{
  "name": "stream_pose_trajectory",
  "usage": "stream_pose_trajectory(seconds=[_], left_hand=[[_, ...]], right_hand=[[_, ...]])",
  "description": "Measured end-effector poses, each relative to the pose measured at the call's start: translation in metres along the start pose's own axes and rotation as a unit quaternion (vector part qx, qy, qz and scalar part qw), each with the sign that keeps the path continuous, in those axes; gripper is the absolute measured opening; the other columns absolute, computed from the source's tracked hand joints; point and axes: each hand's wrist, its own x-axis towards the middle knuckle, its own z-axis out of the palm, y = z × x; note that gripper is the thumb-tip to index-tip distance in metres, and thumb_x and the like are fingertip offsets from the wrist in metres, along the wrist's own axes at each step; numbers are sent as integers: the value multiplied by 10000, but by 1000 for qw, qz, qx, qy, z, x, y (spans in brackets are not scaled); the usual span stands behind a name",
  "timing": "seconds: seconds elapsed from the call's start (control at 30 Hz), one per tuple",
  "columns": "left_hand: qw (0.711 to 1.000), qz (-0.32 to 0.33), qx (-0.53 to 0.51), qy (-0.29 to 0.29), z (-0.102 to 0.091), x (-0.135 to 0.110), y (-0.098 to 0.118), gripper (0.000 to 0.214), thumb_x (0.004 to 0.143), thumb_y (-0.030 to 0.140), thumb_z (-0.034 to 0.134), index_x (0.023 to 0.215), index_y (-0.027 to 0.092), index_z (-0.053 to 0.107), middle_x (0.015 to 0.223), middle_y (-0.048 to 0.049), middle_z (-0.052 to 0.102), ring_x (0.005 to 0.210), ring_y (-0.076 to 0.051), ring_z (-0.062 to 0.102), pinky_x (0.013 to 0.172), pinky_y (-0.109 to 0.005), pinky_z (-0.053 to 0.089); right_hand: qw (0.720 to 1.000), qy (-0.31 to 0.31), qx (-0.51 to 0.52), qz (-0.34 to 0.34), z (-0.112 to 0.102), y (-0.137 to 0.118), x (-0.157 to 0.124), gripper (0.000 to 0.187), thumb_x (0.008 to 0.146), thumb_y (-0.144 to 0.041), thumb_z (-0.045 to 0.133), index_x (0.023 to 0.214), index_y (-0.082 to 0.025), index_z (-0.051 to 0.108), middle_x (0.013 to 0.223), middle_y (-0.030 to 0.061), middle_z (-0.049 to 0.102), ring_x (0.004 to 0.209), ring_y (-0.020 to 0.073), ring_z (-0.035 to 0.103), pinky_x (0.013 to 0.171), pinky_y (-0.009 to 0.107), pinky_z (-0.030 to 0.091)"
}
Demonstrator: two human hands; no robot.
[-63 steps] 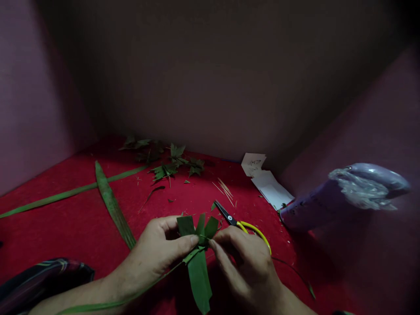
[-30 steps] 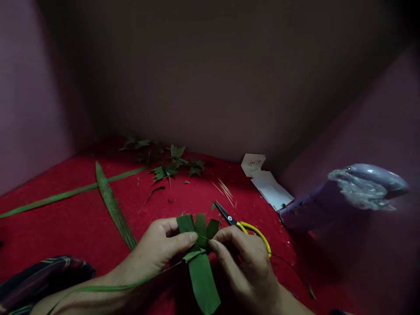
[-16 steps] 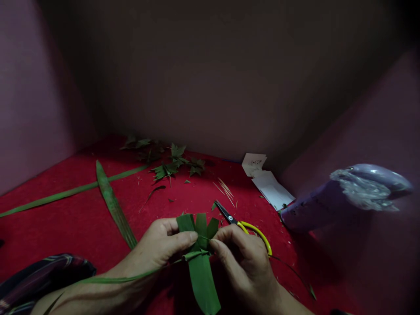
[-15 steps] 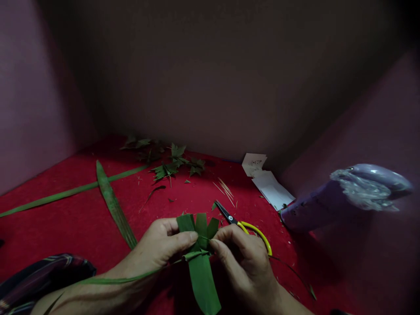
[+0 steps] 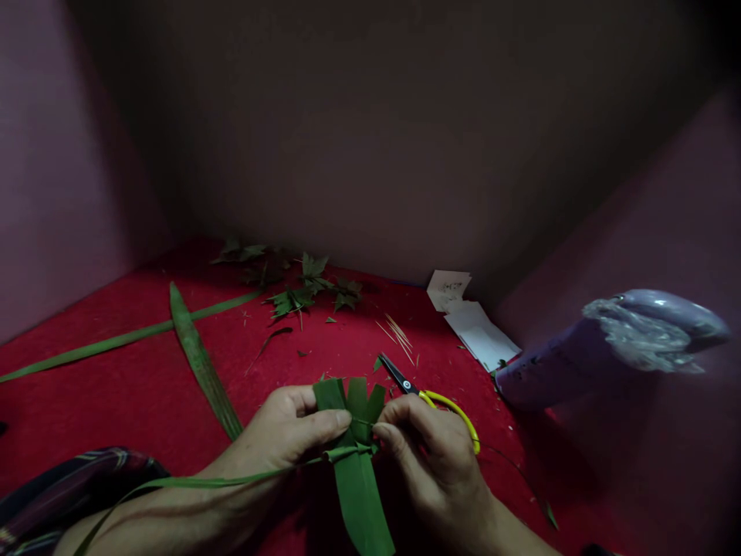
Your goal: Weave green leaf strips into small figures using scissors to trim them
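Note:
Between my hands is a bundle of broad green leaf strips (image 5: 362,494), fanned out at the top and bound across the middle by a thin strand. My left hand (image 5: 289,428) grips it, the thumb pressed on its front and the fingers behind. My right hand (image 5: 437,455) pinches at the bundle's right edge, thumb and forefinger together by the thin strand. A long narrow leaf strip (image 5: 214,482) trails from the bundle leftward over my left forearm. Just beyond my right hand lie scissors (image 5: 407,384) with yellow handles, partly hidden by that hand.
On the red cloth (image 5: 133,401) lie two long leaves, one a pointed leaf (image 5: 200,359). Lobed leaves (image 5: 312,282) sit by the back wall, thin wooden sticks (image 5: 399,336) nearer. White papers (image 5: 480,333) rest beside a purple container (image 5: 556,371) topped with clear plastic.
The bundle has shifted and tilted very slightly to the right in my hands. The trailing strip over my left forearm has changed its curve. My right hand's pinch has moved slightly.

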Motion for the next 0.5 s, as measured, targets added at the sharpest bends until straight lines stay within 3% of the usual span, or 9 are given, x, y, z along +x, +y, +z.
stream_pose_trajectory(seconds=[0.2,0.5], left_hand=[[1000,12,3,-13,-1,2,-3,300,609,321,735,812,102,715,679,-95,706,630,-197,634,627,-275,468],[1000,20,1,18,0,0,0,284,588,316,754,777,109,716,669,-85,709,612,-183,627,606,-258,461]], right_hand=[[1000,1,2,3,0,-2,0,148,842,-168,472,707,-183,531,574,-14,526,513,114,482,507,221,352],[999,-17,25,34,0,0,1,125,850,-180,479,753,-183,557,617,-13,573,546,113,518,539,220,378]])
